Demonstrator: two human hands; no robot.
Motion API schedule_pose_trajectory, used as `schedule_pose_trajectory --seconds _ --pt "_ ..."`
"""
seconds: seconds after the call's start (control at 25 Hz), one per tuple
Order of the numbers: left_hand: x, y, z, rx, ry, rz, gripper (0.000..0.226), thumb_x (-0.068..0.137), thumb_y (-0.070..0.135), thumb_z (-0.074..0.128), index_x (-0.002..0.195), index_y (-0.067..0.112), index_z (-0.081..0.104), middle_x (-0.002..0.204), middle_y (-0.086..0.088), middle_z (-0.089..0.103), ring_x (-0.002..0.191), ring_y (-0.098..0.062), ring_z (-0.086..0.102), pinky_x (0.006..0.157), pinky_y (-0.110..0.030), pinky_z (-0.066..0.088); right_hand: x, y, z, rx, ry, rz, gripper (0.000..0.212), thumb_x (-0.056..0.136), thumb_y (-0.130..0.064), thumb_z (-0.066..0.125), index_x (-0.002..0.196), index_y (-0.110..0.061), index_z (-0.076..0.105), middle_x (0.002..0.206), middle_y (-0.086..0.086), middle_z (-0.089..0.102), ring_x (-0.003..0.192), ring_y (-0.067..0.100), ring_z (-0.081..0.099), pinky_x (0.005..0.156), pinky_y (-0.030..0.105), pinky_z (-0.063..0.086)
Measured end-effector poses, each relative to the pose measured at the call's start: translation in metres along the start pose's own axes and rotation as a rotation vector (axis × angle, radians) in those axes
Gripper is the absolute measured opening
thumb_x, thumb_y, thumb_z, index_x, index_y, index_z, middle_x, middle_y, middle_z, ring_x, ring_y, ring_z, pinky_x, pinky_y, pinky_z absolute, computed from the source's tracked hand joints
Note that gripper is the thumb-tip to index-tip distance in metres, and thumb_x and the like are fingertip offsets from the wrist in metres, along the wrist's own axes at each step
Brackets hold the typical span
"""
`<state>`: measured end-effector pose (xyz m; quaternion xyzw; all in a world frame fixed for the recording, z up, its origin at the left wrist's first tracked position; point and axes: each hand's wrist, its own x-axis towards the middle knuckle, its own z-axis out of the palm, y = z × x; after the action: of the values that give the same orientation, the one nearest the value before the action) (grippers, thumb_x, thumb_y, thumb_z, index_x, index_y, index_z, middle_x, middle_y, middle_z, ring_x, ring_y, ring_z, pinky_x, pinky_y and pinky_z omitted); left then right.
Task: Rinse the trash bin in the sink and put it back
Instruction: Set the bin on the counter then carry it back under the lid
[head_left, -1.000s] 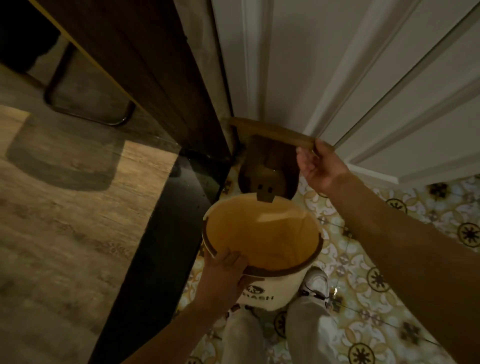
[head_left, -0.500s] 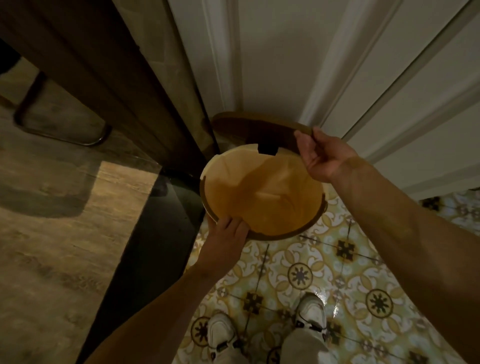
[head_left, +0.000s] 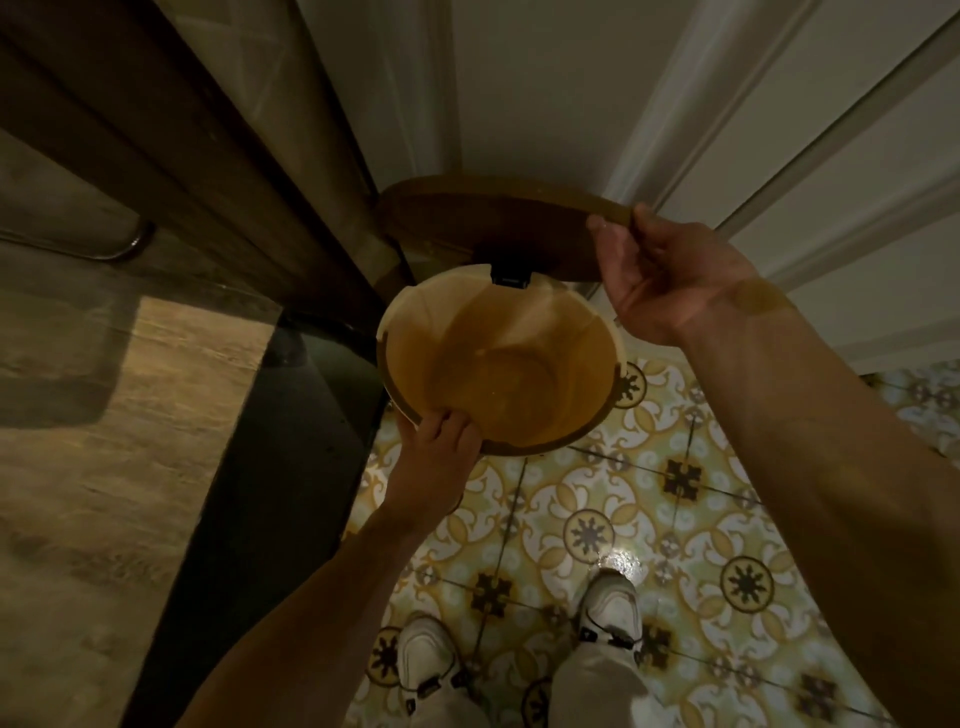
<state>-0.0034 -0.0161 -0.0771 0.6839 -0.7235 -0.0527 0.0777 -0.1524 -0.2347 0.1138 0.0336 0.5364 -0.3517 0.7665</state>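
The round cream trash bin (head_left: 514, 374) with a brown rim band is seen from above, its inside empty. It is low over the patterned tile floor, in the corner by the door. My left hand (head_left: 439, 444) grips its near rim, fingers inside. Its brown hinged lid (head_left: 483, 223) stands up behind the bin, joined by a black hinge. My right hand (head_left: 660, 275) pinches the lid's right edge.
A white panelled door (head_left: 649, 104) rises right behind the bin. A dark wooden door frame (head_left: 218, 171) stands at the left, with a black threshold strip (head_left: 270, 467) and wood-look floor (head_left: 93, 467) beyond. My white shoes (head_left: 608, 608) stand on the patterned tiles (head_left: 675, 519).
The bin has gone down and away from me toward the corner by the door. My feet are now farther from it. Both hands keep their holds on the rim and lid.
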Motion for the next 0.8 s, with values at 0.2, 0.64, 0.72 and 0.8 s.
schedule_pose_trajectory --seconds 0.2,0.64,0.72,0.8 --pt "0.004 -0.005 -0.007 0.014 0.042 0.089 0.014 0.088 0.016 0.058 0.096 0.012 0.047 0.097 -0.009 0.059 0.101 -0.031 0.053 0.097 -0.072 0.034 -0.004 0.004 0.002 -0.010 0.008 0.002 0.016 0.092 -0.010 0.064 0.097 0.005 0.064 0.079 0.020 0.074 0.054 0.021 0.071 0.046 0.026 0.057" --pt "0.001 -0.011 0.022 0.047 -0.389 -0.037 0.047 0.069 0.008 0.074 0.111 0.011 0.055 0.113 -0.010 0.067 0.128 -0.035 0.053 0.088 -0.076 0.038 0.000 0.000 -0.005 -0.027 -0.036 -0.007 0.022 0.094 -0.009 0.061 0.110 0.006 0.062 0.087 0.020 0.071 0.050 0.023 0.070 0.041 0.027 0.054" --pt "0.004 -0.013 0.017 0.039 -0.452 -0.038 0.051 0.071 0.009 0.076 0.116 0.011 0.053 0.119 -0.012 0.065 0.131 -0.037 0.049 0.089 -0.077 0.037 -0.002 -0.001 -0.005 -0.037 -0.045 0.003 0.020 0.094 -0.009 0.061 0.108 0.006 0.062 0.085 0.021 0.071 0.051 0.023 0.070 0.042 0.027 0.054" --pt "0.006 -0.016 0.013 0.038 -0.482 -0.039 0.059 0.078 0.011 0.073 0.130 0.012 0.044 0.135 -0.014 0.055 0.139 -0.037 0.038 0.095 -0.077 0.033 -0.003 0.001 -0.005 -0.051 -0.044 0.015 0.016 0.094 -0.010 0.061 0.097 0.006 0.063 0.078 0.022 0.072 0.057 0.022 0.071 0.044 0.027 0.056"
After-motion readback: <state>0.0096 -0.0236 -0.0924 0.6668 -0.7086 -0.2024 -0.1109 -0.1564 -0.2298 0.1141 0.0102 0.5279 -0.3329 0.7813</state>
